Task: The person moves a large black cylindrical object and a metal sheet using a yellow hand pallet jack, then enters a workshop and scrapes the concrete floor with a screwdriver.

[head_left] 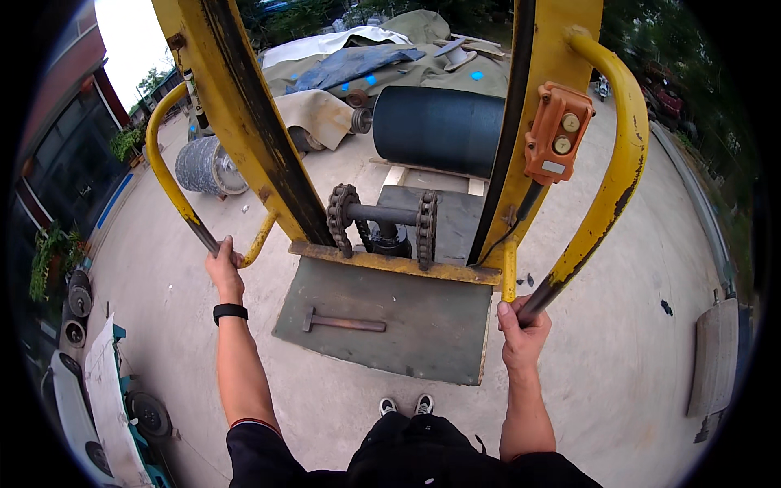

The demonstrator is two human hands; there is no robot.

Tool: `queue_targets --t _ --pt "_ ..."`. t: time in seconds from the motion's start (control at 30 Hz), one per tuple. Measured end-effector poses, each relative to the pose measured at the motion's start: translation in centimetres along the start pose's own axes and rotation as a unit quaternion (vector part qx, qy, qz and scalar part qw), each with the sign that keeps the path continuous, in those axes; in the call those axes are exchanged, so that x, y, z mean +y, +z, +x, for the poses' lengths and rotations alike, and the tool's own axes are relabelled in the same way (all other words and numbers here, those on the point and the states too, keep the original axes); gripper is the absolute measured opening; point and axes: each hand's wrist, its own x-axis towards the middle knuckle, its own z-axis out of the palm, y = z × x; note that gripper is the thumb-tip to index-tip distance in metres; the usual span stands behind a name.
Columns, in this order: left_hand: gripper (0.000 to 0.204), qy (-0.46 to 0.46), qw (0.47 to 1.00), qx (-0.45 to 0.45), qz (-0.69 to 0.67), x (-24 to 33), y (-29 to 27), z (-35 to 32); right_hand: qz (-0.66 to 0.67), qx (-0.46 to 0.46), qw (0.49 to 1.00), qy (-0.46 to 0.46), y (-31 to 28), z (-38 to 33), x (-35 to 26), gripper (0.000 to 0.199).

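Note:
Both my hands grip the worn yellow handlebars of a yellow lift stacker. My left hand [225, 267] is wrapped round the lower end of the left handlebar [167, 167]. Round the bottom bend of the right handlebar [622, 154], my right hand [523, 329] is closed. An orange push-button control box [557, 134] with two round buttons hangs on the right mast post. Between the posts, two chains [342, 215] run over sprockets on a dark shaft. A hammer [346, 323] lies on the stacker's flat grey-green cover [382, 305], its head toward the left.
Beyond the mast lies a large black roller [439, 126] on wooden supports. Behind it, tarps [358, 65] cover a pile. A grey speckled roller [210, 167] rests at left. A white car [69, 398] and a trailer-like panel [110, 398] with a wheel stand at lower left.

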Motion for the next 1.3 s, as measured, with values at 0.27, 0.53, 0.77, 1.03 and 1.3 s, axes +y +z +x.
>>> queue_targets --t 0.27,0.53,0.77,1.03,1.3 --pt "0.022 0.005 1.000 -0.022 0.007 -0.6 0.3 -0.9 0.003 0.058 0.997 -0.046 -0.4 -0.2 1.0 0.023" --pt "0.024 0.003 0.998 -0.057 -0.025 -0.1 3.7 -1.5 -0.010 0.111 0.988 -0.107 -1.7 1.2 1.7 0.021" --pt "0.026 0.023 0.999 -0.031 -0.003 0.8 1.1 -2.3 -0.024 0.111 0.989 -0.099 -1.5 1.2 2.6 0.024" --pt "0.024 0.077 0.992 0.092 0.033 3.5 -6.0 -2.2 -0.061 0.103 0.983 -0.141 2.6 -1.0 -0.2 0.022" --pt "0.023 0.090 0.980 0.164 0.067 5.7 -11.9 -9.9 -0.077 0.079 0.966 -0.235 0.4 -1.0 0.1 0.019"
